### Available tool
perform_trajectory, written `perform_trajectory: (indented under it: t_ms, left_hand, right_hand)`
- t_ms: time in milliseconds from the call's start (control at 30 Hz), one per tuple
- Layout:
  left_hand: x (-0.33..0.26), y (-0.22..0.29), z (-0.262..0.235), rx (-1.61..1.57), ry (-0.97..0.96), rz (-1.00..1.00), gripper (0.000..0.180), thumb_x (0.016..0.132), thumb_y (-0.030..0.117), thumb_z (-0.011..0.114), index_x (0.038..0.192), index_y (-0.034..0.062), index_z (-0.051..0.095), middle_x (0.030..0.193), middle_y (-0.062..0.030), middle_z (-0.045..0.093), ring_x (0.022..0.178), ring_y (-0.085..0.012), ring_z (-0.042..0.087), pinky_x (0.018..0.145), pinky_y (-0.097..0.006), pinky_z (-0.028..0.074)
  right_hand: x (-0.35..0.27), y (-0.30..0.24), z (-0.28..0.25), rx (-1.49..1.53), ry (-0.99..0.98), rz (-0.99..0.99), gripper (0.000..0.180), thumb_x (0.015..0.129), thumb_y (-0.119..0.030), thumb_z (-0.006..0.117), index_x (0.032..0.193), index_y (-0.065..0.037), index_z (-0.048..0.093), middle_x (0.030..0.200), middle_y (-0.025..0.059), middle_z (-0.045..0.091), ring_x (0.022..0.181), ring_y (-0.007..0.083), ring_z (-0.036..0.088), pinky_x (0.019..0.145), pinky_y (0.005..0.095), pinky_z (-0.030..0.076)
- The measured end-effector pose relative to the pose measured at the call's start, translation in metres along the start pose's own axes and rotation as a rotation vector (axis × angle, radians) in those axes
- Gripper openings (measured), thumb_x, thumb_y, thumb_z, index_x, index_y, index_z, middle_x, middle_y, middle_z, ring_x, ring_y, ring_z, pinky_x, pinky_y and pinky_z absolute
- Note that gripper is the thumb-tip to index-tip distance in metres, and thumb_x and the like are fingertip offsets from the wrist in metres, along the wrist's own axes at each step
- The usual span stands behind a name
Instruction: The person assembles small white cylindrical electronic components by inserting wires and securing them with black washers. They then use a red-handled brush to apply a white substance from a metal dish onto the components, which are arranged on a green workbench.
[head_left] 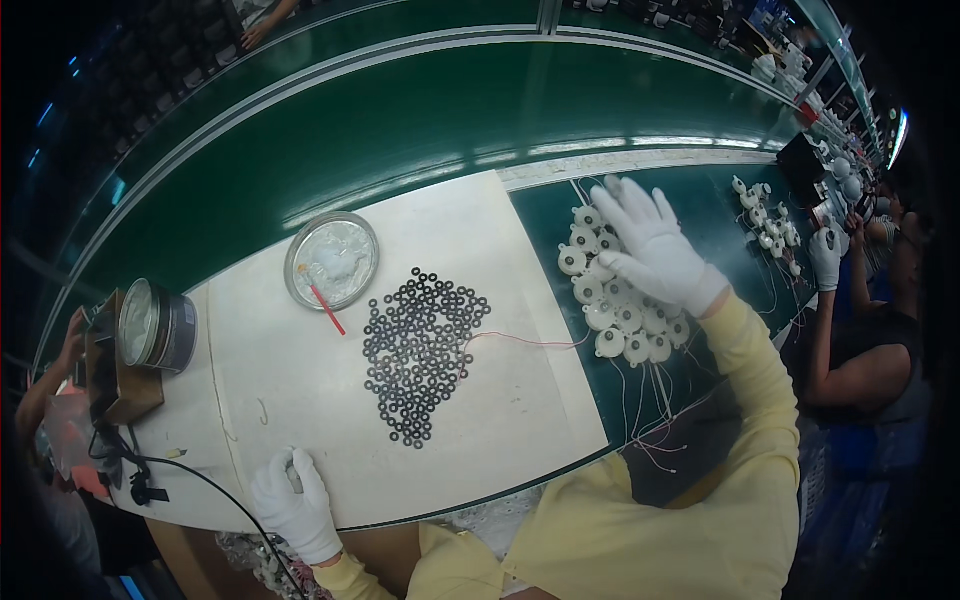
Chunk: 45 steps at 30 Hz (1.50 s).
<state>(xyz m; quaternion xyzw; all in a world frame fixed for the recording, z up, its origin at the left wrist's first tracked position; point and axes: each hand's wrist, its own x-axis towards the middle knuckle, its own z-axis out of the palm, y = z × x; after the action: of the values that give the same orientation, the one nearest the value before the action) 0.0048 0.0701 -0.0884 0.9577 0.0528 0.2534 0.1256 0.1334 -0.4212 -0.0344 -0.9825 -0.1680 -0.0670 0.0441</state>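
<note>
The right hand (658, 252) is extending open, seemingly empty fingers over white parts (602, 316) while the left hand (296, 508) is half-curling, its hold unclear.

Far: a broad green surface (400, 130) spans the scene, bordered along its far side by a pale metal rail (400, 47), beyond which a person's forearm (268, 22) shows at the left. Left: a round, dark-sided tin (180, 335) just beside a brown cardboard box (135, 395); nearer, a black cable (215, 486) curves toward the near edge. Far left: another person's arm (45, 385), near the box. Right: a seated co-worker (895, 390), dark-topped; farther off, a black box (797, 165).
</note>
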Motion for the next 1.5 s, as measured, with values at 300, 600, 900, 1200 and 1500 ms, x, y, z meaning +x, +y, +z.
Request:
perform_trajectory:
  t_ms: [300, 600, 900, 1200, 1500]
  left_hand:
    - [-0.014, -0.011, -0.022, -0.386, 0.010, 0.086, 0.003, 0.083, 0.009, 0.067, 0.085, 0.0081, 0.065, 0.078, -0.0083, 0.060, 0.073, -0.0276, 0.055, 0.065, -0.037, 0.044]
    - [0.011, 0.092, -0.031, -1.231, 0.150, 0.723, 0.029, 0.096, 0.041, 0.059, 0.091, 0.0143, 0.069, 0.109, -0.0080, 0.064, 0.097, -0.0339, 0.058, 0.081, -0.047, 0.048]
    - [0.031, 0.092, -0.035, -0.950, 0.039, 0.428, 0.037, 0.088, 0.024, 0.061, 0.120, 0.0061, 0.059, 0.116, -0.0155, 0.057, 0.108, -0.0366, 0.053, 0.091, -0.047, 0.044]
    - [-0.093, -0.155, -0.102, -0.520, -0.709, -0.827, 0.043, 0.097, 0.039, 0.057, 0.113, 0.0009, 0.069, 0.101, -0.0144, 0.070, 0.095, -0.0192, 0.067, 0.087, -0.031, 0.051]
    - [-0.205, -0.184, -0.029, 0.620, -0.801, -0.835, 0.052, 0.087, 0.054, 0.060, 0.106, 0.0071, 0.071, 0.106, -0.0202, 0.070, 0.099, -0.0352, 0.067, 0.089, -0.046, 0.051]
  right_hand:
    - [-0.013, -0.022, 0.007, -0.084, -0.026, 0.065, 0.079, 0.085, -0.035, 0.060, 0.152, -0.006, 0.032, 0.155, 0.0237, 0.029, 0.145, 0.0389, 0.024, 0.117, 0.0585, 0.009]
    - [0.002, -0.170, -0.021, 1.291, -0.046, -0.243, 0.100, 0.091, -0.078, 0.032, 0.148, 0.005, 0.034, 0.131, 0.0178, 0.053, 0.122, 0.0286, 0.049, 0.110, 0.0426, 0.034]
    - [-0.014, -0.232, -0.001, 2.207, -0.639, 0.823, 0.065, 0.101, -0.063, 0.030, 0.091, -0.005, 0.057, 0.069, 0.0079, 0.053, 0.051, 0.0200, 0.045, 0.049, 0.0348, 0.041]
    - [-0.127, -0.157, 0.034, 2.677, -0.801, 0.021, 0.072, 0.102, -0.059, 0.022, 0.053, -0.009, 0.040, 0.035, 0.0000, 0.027, 0.025, 0.0144, 0.018, 0.029, 0.0293, 0.016]
    - [-0.116, -0.178, 0.062, 2.764, -0.559, -0.088, 0.068, 0.104, -0.051, 0.030, 0.052, -0.009, 0.042, 0.035, 0.0026, 0.035, 0.025, 0.0114, 0.024, 0.028, 0.0245, 0.024]
